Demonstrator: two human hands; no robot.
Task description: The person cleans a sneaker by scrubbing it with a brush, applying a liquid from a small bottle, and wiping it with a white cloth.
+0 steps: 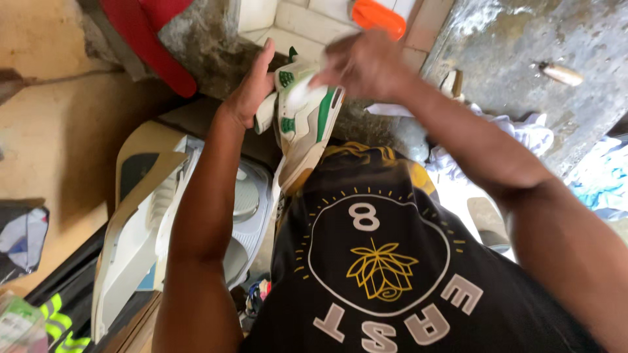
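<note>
1. Two bare hands meet at a white and green sneaker [306,121], held up in front of the person's chest, above a black printed shirt [386,261].
2. Left hand [252,88] is raised with the forearm running steeply up from the lower left; its palm presses against the shoe's heel side, thumb pointing up, fingers wrapped behind the shoe and out of sight.
3. Right hand [363,65] comes in from the right on a bent arm, wrist turned down, fingers curled onto the top of the sneaker; it is blurred, and it may be pinching a small white cloth or pad, though that cannot be told for sure.
4. Sneaker hangs toe down, its sole facing right, the toe just above the shirt.
5. Below the left arm stands a white machine with a round lid [245,196].
6. Crumpled white cloth [523,131] lies to the right on the wet concrete floor [523,39], and an orange thing [378,16] sits on tiles beyond the hands.
</note>
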